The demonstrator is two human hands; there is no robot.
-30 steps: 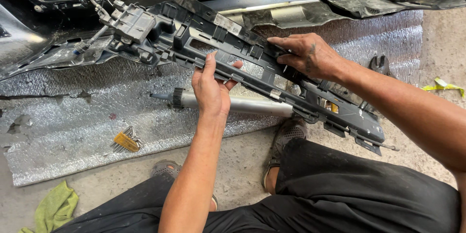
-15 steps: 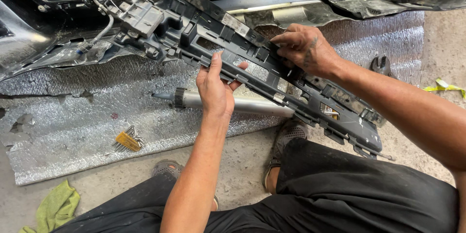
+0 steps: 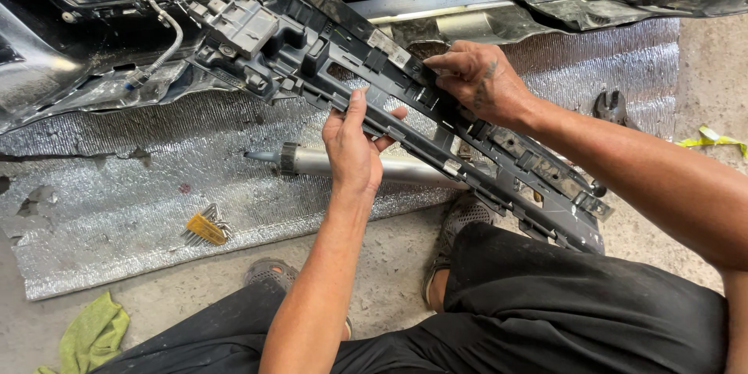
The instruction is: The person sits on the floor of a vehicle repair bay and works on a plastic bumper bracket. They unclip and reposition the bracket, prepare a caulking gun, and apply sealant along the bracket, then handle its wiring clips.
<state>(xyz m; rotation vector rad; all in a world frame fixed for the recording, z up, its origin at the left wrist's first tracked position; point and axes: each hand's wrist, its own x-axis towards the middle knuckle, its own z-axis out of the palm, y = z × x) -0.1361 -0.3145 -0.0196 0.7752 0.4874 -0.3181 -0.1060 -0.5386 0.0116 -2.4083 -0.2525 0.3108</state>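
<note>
A long black plastic bracket (image 3: 312, 47) with many slots and clips runs diagonally from upper left to lower right over my lap. My left hand (image 3: 352, 148) grips its near edge at the middle, thumb on top. My right hand (image 3: 477, 82) closes on its far edge a little further right, fingers curled over the rim. The bracket's lower end (image 3: 569, 218) rests by my right knee.
A silver sealant tube (image 3: 327, 162) lies under the bracket on a foil mat (image 3: 117, 226). A yellow hex key set (image 3: 206, 227) lies on the mat, a green rag (image 3: 92, 335) at lower left, pliers (image 3: 612, 107) at right. A black car bumper (image 3: 70, 70) spans the top.
Both hands have lifted and shifted the bracket slightly toward the upper right. My right hand has slid a little along its far edge; the left keeps its grip.
</note>
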